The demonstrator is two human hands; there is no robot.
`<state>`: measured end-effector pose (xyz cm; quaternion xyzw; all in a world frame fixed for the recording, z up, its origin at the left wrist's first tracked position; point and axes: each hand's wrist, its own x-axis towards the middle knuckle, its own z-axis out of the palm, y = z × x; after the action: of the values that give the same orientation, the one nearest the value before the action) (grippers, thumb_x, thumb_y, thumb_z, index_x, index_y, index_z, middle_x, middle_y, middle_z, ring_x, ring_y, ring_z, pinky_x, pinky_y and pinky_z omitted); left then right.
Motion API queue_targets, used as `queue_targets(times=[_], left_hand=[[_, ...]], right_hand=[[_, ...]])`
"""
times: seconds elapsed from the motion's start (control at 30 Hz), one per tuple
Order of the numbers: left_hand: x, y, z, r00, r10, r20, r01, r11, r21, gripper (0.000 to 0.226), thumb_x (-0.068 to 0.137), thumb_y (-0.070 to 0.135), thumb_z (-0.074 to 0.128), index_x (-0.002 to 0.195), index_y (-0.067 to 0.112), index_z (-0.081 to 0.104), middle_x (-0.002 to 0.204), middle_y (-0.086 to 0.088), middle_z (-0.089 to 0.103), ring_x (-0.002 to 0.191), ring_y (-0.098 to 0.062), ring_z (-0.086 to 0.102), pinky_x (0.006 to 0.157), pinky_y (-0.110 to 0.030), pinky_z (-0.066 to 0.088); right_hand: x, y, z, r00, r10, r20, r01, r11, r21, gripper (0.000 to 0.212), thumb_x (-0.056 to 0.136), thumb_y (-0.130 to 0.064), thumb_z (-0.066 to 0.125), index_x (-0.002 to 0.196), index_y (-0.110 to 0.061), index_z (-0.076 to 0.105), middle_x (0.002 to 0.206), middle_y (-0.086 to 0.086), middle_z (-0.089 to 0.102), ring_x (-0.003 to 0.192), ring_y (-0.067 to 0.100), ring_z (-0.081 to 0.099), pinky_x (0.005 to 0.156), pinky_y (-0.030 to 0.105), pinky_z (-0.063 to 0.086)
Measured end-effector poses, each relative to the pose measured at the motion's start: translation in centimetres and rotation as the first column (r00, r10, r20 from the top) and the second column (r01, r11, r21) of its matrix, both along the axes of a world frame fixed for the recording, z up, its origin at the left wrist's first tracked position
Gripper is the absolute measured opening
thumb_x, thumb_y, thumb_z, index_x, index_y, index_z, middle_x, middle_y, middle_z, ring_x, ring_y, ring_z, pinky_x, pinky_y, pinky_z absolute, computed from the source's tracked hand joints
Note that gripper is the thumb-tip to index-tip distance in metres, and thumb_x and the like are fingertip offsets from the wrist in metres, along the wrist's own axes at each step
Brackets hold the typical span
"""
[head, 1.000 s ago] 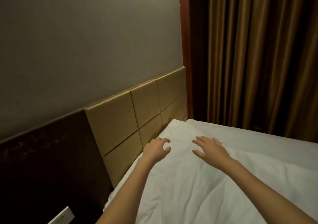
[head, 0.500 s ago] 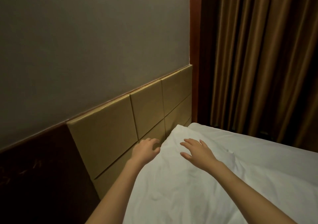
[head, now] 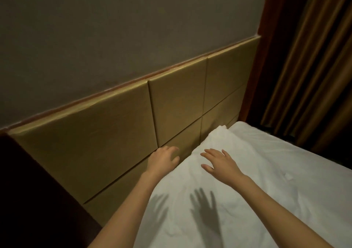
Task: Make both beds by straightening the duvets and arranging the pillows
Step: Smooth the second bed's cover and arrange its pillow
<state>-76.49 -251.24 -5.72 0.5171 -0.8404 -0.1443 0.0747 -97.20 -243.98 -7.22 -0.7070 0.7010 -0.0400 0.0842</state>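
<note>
A white duvet (head: 247,181) covers the bed at the lower right, wrinkled, with its top corner bunched up against the headboard. My left hand (head: 163,159) hovers over the duvet's left edge beside the headboard, fingers loosely curled and holding nothing. My right hand (head: 219,162) is stretched out flat above the duvet with its fingers spread. Both hands cast shadows on the fabric below them. No pillow is visible.
A tan padded headboard (head: 114,133) of square panels runs along the grey wall. Dark wood panelling (head: 28,200) fills the lower left. Brown curtains (head: 314,66) hang at the right behind the bed's far side.
My view has moved closer to the headboard and turned left. Both hands have shifted toward the duvet's headboard edge, still holding nothing.
</note>
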Motion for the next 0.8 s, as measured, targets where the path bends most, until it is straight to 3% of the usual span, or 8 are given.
queue_targets(times=[0.27, 0.5, 0.6, 0.73, 0.8], left_hand=[[-0.1, -4.7, -11.6, 0.973, 0.232, -0.023, -0.223, 0.955, 0.194, 0.044, 0.098, 0.038, 0.043, 0.141, 0.029, 0.041, 0.142, 0.006, 0.044, 0.129, -0.017, 0.040, 0.099, -0.032, 0.036], [-1.2, -6.6, -19.5, 0.911, 0.405, -0.084, -0.355, 0.870, 0.341, 0.051, 0.099, 0.040, 0.042, 0.147, 0.026, 0.029, 0.148, 0.004, 0.038, 0.134, -0.017, 0.035, 0.101, -0.034, 0.036], [-2.6, -7.1, -21.9, 0.886, 0.439, -0.151, -0.367, 0.861, 0.353, 0.054, 0.098, 0.046, 0.041, 0.147, 0.027, 0.029, 0.147, 0.003, 0.041, 0.134, -0.016, 0.037, 0.104, -0.033, 0.038], [-4.4, -7.3, -24.9, 0.881, 0.457, -0.125, -0.400, 0.859, 0.320, 0.062, 0.095, 0.056, 0.039, 0.148, 0.025, 0.027, 0.148, 0.003, 0.040, 0.134, -0.017, 0.037, 0.109, -0.031, 0.030], [-4.9, -7.1, -26.6, 0.878, 0.472, -0.081, -0.436, 0.858, 0.270, 0.065, 0.093, 0.060, 0.036, 0.147, 0.025, 0.028, 0.148, 0.004, 0.040, 0.133, -0.016, 0.038, 0.110, -0.029, 0.026]], right_hand=[[-1.5, -10.6, -11.1, 0.973, 0.229, -0.039, -0.222, 0.966, 0.136, 0.048, 0.101, -0.043, 0.033, 0.146, -0.027, 0.031, 0.156, -0.006, 0.024, 0.144, 0.011, 0.018, 0.116, 0.036, 0.005], [-1.5, -17.3, -18.4, 0.924, 0.383, -0.007, -0.379, 0.915, 0.136, 0.051, 0.098, -0.049, 0.035, 0.143, -0.025, 0.039, 0.150, -0.007, 0.036, 0.140, 0.010, 0.027, 0.117, 0.037, 0.007], [-1.7, -19.3, -20.7, 0.904, 0.429, 0.000, -0.425, 0.897, 0.122, 0.062, 0.093, -0.063, 0.032, 0.141, -0.024, 0.042, 0.148, -0.007, 0.040, 0.139, 0.009, 0.030, 0.119, 0.036, 0.007], [-2.2, -20.6, -23.1, 0.888, 0.460, -0.012, -0.457, 0.885, 0.083, 0.102, 0.072, -0.085, -0.001, 0.137, -0.024, 0.047, 0.141, -0.007, 0.048, 0.135, 0.010, 0.036, 0.119, 0.037, 0.007], [-2.4, -20.7, -24.7, 0.883, 0.469, -0.030, -0.465, 0.882, 0.079, 0.103, 0.072, -0.085, -0.002, 0.134, -0.023, 0.051, 0.137, -0.006, 0.053, 0.132, 0.012, 0.041, 0.118, 0.038, 0.010]])
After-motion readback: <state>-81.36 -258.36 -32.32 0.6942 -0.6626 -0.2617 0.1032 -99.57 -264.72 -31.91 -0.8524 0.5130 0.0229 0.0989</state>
